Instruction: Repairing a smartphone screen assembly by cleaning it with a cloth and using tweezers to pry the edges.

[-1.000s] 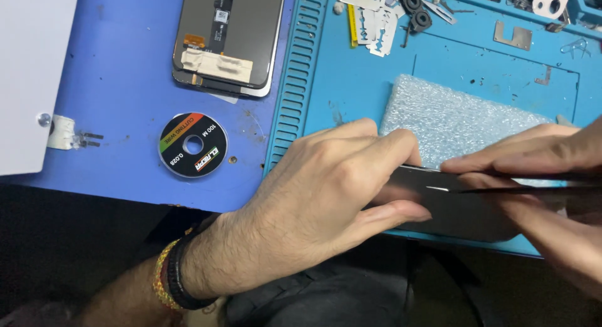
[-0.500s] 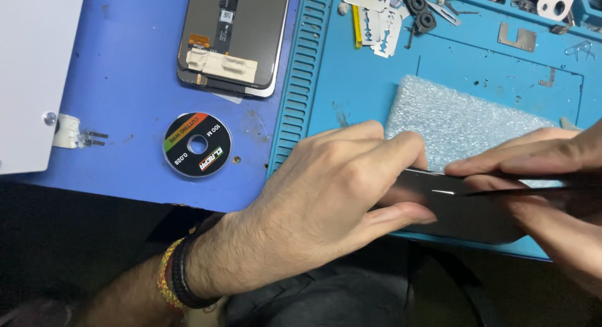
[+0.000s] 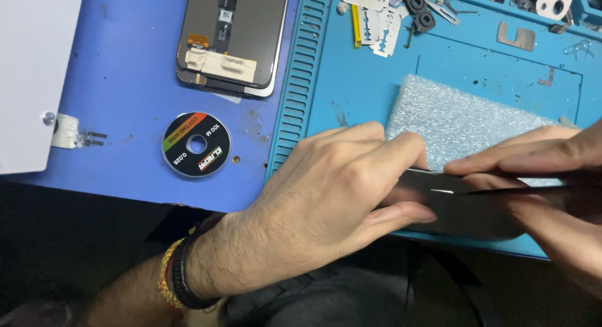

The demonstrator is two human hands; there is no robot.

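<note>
Nearest to me, my left hand (image 3: 326, 201) is clenched around the left end of a dark, flat phone (image 3: 464, 211), thumb under its near edge and fingers over the top; my right hand (image 3: 539, 176) pinches the same phone from the right, fingers pressed along its upper face; the phone lies at the near edge of the light-blue work mat (image 3: 370, 89), between both hands. Just beyond the fingers sits a pale bubble-wrap pad (image 3: 458, 117); left of my wrist, on the darker blue surface (image 3: 125, 70), lies a round black spool (image 3: 196, 144) with a striped coloured label; farther off rests a dark screen panel (image 3: 232, 35) with a tan tape patch; at the far edge lie razor blades (image 3: 379, 23).
</note>
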